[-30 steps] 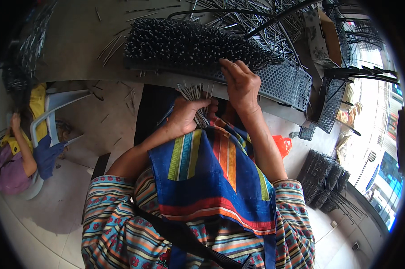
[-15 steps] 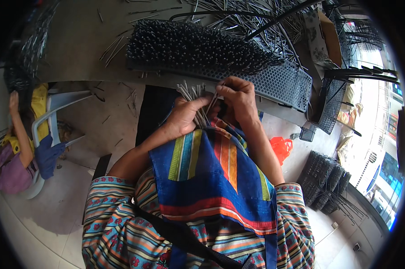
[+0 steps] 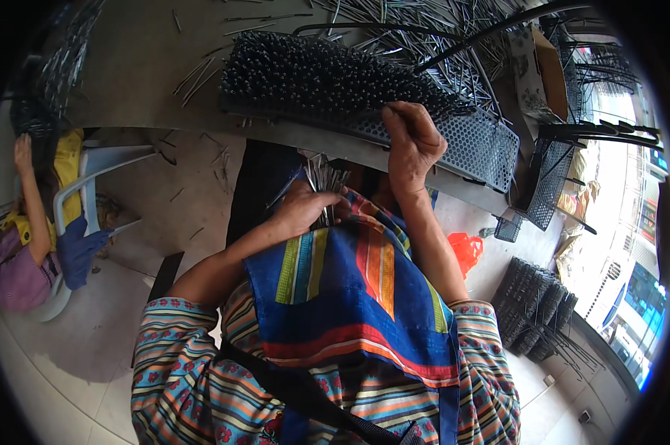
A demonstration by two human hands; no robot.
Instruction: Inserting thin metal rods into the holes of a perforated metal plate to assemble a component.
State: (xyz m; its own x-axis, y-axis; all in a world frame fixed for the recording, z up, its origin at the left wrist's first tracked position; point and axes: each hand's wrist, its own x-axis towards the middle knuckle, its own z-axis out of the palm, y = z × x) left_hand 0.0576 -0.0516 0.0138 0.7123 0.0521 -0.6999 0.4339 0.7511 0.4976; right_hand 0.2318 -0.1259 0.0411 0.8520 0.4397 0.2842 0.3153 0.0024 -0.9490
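Observation:
My left hand (image 3: pixel 305 205) is wrapped round a bundle of thin metal rods (image 3: pixel 323 175), held upright over my lap with their tops fanning out. My right hand (image 3: pixel 415 141) is raised at the front edge of a perforated metal rack (image 3: pixel 464 144). Its thumb and forefinger are pinched together beside the rack's standing rods; whatever lies between the fingertips is too small to make out. Dark metal rods (image 3: pixel 305 78) stand densely packed in the rack's holes over its left and middle part, while bare holes show at its right end.
Loose rods (image 3: pixel 416 33) lie heaped on the table (image 3: pixel 149 74) behind the rack. An open cardboard box (image 3: pixel 548 74) stands at the back right. A red plastic bag (image 3: pixel 464 252) and stacked black wire racks (image 3: pixel 531 304) are lower right. Another person (image 3: pixel 27 274) sits at the left by a chair (image 3: pixel 90 185).
My right hand has moved from beside the bundle up and right to the rack's edge, fingers still pinched. My left hand keeps the bundle and has dropped slightly.

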